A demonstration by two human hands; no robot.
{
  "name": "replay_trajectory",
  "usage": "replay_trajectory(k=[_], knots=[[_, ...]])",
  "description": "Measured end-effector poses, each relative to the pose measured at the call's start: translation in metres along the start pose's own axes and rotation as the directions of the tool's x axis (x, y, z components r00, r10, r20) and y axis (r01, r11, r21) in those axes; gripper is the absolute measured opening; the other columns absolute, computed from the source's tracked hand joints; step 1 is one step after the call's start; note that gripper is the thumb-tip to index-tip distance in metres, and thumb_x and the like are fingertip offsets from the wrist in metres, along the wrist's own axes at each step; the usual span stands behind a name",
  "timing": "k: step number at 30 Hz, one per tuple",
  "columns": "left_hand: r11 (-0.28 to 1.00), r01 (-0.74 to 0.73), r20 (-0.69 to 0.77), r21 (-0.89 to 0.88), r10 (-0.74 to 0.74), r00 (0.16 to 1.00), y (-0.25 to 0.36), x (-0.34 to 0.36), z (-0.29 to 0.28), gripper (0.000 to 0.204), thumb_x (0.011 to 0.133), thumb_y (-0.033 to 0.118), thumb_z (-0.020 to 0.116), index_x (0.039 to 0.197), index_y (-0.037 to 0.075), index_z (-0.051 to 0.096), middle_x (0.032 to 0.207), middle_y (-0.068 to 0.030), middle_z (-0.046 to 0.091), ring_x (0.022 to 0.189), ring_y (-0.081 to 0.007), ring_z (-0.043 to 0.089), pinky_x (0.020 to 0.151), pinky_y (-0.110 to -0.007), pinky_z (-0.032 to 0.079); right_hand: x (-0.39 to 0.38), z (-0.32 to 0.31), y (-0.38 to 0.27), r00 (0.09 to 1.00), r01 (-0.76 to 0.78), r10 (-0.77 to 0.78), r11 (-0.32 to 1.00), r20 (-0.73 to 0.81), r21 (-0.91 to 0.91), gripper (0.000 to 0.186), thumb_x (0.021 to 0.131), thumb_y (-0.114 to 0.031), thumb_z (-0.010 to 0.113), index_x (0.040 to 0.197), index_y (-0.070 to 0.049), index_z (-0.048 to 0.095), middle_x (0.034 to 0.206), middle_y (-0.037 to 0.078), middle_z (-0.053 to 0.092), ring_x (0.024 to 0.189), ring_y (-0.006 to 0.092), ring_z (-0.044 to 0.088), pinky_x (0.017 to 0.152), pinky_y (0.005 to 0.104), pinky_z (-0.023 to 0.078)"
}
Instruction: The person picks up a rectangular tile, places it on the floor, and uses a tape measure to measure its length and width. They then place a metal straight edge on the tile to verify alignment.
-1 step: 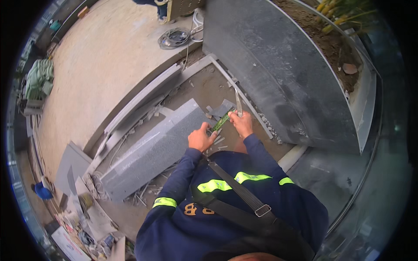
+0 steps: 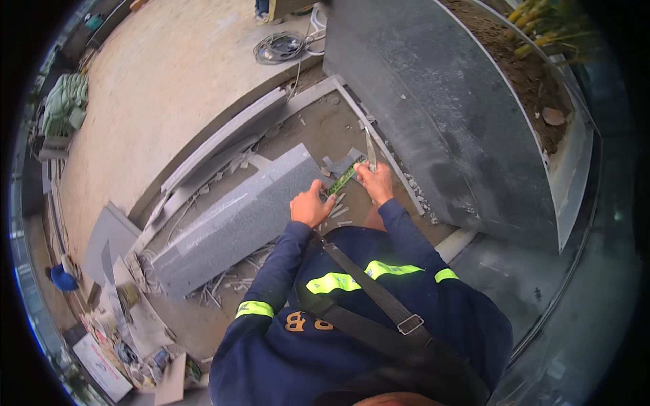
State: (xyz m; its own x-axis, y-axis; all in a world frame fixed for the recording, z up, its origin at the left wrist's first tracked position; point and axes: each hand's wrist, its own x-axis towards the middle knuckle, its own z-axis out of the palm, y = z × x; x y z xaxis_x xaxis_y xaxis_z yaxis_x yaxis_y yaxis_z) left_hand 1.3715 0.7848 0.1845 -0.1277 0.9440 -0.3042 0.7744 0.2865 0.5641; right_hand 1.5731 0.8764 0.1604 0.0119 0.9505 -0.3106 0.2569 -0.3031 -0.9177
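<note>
My left hand (image 2: 311,205) is closed, its thumb and fingers pinching the near end of a green tape measure blade (image 2: 343,179) with dark markings. My right hand (image 2: 376,183) is closed at the blade's far end. From the same right hand a pale, narrow, pointed tool (image 2: 370,149) sticks up; its exact kind is unclear. Both hands are over the right end of a long grey stone slab (image 2: 237,213) and the small offcuts beside it. A small grey stone piece (image 2: 347,162) lies behind the blade.
A large dark stone panel (image 2: 440,122) stands at the right, beside a soil planter (image 2: 535,88). Narrow stone strips (image 2: 223,142) edge the pale raised floor (image 2: 169,81). Coiled cable (image 2: 279,47) lies farther back. Cardboard and debris (image 2: 139,318) crowd the lower left.
The view has shifted slightly, and my hands sit a little higher in the picture. Both keep hold of the green blade.
</note>
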Motion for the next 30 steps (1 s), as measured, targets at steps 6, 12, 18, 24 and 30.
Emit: replay_trajectory(k=[6,12,18,24,30], knots=[[0.942,0.332,-0.198,0.049,-0.317,0.928,0.062,0.029,0.015,0.039,0.089,0.047,0.071,0.117,0.021,0.064,0.080,-0.0175,0.074,0.081,-0.0416,0.074,0.074,-0.055,0.055,0.107,-0.011,-0.022,0.926,-0.057,0.036,0.997,0.376,0.045,0.020,0.086,-0.021,0.078,0.077,-0.007,0.067,0.067,0.000,0.067,0.059,0.0076,0.059,0.054,0.0275,0.045],[0.824,0.565,-0.311,-0.033,-0.546,0.778,0.133,0.029,0.039,0.038,0.089,0.046,0.071,0.118,0.021,0.066,0.084,-0.0194,0.075,0.085,-0.0438,0.073,0.075,-0.056,0.054,0.175,-0.029,-0.050,0.853,-0.063,0.006,0.994,0.523,0.091,0.016,0.088,-0.019,0.076,0.080,-0.008,0.067,0.068,0.000,0.066,0.056,0.0055,0.054,0.051,0.0254,0.041],[0.732,0.673,-0.276,-0.106,-0.672,0.687,0.151,0.014,0.066,0.037,0.089,0.045,0.071,0.118,0.022,0.067,0.086,-0.0194,0.075,0.086,-0.0438,0.073,0.077,-0.056,0.054,0.212,-0.032,-0.049,0.806,-0.070,0.053,0.997,0.590,0.007,0.014,0.089,-0.016,0.078,0.086,-0.009,0.067,0.070,0.000,0.065,0.054,0.0058,0.054,0.049,0.0225,0.040],[0.671,0.706,-0.310,-0.227,-0.737,0.601,0.134,0.003,0.106,0.039,0.087,0.044,0.072,0.119,0.021,0.072,0.090,-0.0195,0.076,0.090,-0.0434,0.073,0.081,-0.055,0.054,0.208,-0.007,-0.030,0.727,-0.036,0.102,0.993,0.679,-0.111,0.014,0.088,-0.015,0.078,0.084,-0.010,0.065,0.071,0.001,0.065,0.057,0.0064,0.056,0.050,0.0227,0.041],[0.610,0.714,-0.237,-0.343,-0.792,0.562,0.110,-0.014,0.127,0.040,0.085,0.045,0.073,0.117,0.021,0.074,0.092,-0.0191,0.077,0.094,-0.0422,0.073,0.086,-0.054,0.055,0.192,0.022,-0.012,0.708,0.023,0.125,0.980,0.695,-0.200,0.014,0.088,-0.014,0.078,0.084,-0.010,0.065,0.072,0.001,0.065,0.057,0.0066,0.056,0.050,0.0230,0.041]])
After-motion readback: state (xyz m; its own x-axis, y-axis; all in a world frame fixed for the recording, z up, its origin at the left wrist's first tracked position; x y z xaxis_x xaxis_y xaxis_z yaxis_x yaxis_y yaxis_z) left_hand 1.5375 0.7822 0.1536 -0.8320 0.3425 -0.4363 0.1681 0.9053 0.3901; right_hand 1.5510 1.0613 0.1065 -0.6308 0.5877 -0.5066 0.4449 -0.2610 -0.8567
